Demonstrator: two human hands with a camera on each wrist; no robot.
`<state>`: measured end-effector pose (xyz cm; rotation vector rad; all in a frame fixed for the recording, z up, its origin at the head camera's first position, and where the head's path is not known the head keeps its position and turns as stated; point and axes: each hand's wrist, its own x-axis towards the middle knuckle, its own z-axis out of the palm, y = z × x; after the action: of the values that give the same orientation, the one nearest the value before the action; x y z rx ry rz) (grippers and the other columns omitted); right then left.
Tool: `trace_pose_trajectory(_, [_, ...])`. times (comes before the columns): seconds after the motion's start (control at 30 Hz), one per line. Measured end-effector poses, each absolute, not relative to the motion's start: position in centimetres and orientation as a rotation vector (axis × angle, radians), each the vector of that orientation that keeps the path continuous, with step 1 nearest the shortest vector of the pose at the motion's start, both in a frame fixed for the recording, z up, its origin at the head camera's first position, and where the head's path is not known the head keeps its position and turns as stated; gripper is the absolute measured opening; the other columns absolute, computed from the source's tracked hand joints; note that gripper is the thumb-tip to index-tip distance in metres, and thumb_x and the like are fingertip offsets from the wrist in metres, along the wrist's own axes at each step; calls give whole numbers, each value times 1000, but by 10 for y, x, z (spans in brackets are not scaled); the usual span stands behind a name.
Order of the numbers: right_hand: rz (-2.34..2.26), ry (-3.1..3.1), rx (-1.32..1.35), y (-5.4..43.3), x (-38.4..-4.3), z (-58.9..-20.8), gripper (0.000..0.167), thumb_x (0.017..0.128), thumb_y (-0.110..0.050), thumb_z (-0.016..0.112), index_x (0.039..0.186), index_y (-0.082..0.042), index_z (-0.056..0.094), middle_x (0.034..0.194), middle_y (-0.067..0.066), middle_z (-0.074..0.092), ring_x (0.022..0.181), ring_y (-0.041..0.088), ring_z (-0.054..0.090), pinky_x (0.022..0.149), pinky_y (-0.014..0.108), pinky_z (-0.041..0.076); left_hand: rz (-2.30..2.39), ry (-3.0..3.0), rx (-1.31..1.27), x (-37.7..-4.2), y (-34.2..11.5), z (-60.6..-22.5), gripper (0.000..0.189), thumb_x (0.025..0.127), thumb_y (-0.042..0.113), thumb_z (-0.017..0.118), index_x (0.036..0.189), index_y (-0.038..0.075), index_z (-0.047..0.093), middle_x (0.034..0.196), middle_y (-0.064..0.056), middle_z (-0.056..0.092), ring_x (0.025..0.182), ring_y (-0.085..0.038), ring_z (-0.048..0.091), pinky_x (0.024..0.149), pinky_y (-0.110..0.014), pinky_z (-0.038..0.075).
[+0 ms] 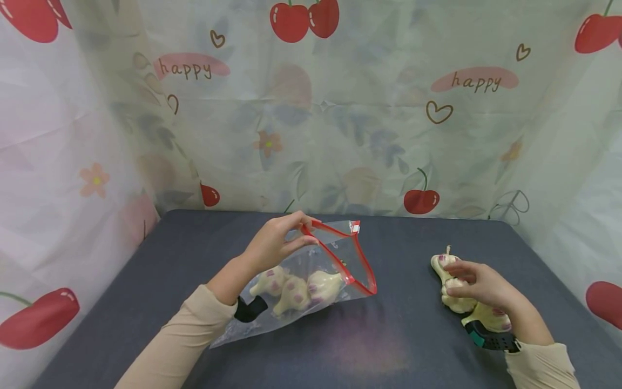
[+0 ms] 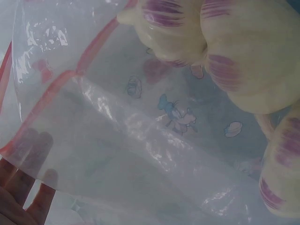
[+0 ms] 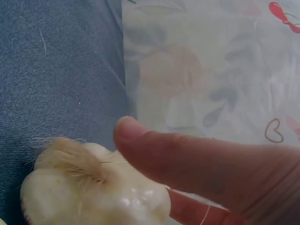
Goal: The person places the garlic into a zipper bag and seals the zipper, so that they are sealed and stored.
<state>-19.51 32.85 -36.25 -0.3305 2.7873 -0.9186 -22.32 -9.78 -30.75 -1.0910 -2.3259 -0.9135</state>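
In the head view my left hand (image 1: 279, 240) pinches the rim of a clear zip bag (image 1: 362, 265) with a red-edged mouth that gapes to the right. Through its film show several garlic bulbs (image 1: 293, 296), cream with purple patches, large in the left wrist view. At the right, my right hand (image 1: 486, 286) reaches over a row of garlic bulbs (image 1: 457, 303), thumb and fingers spread apart. A root-tufted garlic bulb (image 3: 93, 187) fills the lower left of the right wrist view, with the thumb (image 3: 159, 152) at its upper edge. Part of the row is hidden beneath the hand.
The dark table (image 1: 389, 335) runs back to a printed curtain (image 1: 340, 135) with cherries and hearts, which also hangs at both sides. A black band (image 1: 251, 309) is on the left wrist and a dark watch-like strap (image 1: 491, 337) on the right.
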Motion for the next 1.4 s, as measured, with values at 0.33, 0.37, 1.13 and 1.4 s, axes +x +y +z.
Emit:
trace_pose_trajectory(0.33, [-919, 2798, -291, 328, -194, -369, 60, 80, -22, 74, 126, 8, 50, 126, 33, 50, 114, 54, 48, 83, 49, 51, -913, -2330, -1090, -222, -98, -307, 24, 79, 18, 73, 94, 8, 57, 89, -3, 67, 86, -16, 67, 81, -34, 55])
trace_pose_trajectory(0.37, [-914, 2807, -291, 328, -194, -369, 59, 80, -23, 74, 125, 8, 51, 127, 33, 50, 113, 53, 49, 83, 49, 51, -917, -2328, -1090, -222, -98, -307, 24, 78, 17, 73, 94, 8, 57, 88, -3, 67, 86, -16, 67, 81, -34, 55])
trace_pose_trajectory(1.13, [-910, 2879, -299, 322, -192, -364, 55, 79, -26, 75, 120, 6, 57, 122, 30, 56, 107, 43, 59, 71, 28, 50, -939, -2342, -1074, -223, -99, -309, 24, 78, 14, 74, 94, 10, 56, 87, -2, 66, 87, -16, 67, 80, -33, 55])
trace_pose_trajectory(1.4, [-885, 2956, -405, 317, -191, -356, 50, 79, -29, 74, 119, -1, 61, 119, 23, 62, 102, 25, 65, 71, 18, 49, -933, -2339, -1081, -224, -99, -309, 24, 78, 15, 73, 94, 10, 56, 86, -2, 66, 87, -16, 67, 80, -34, 55])
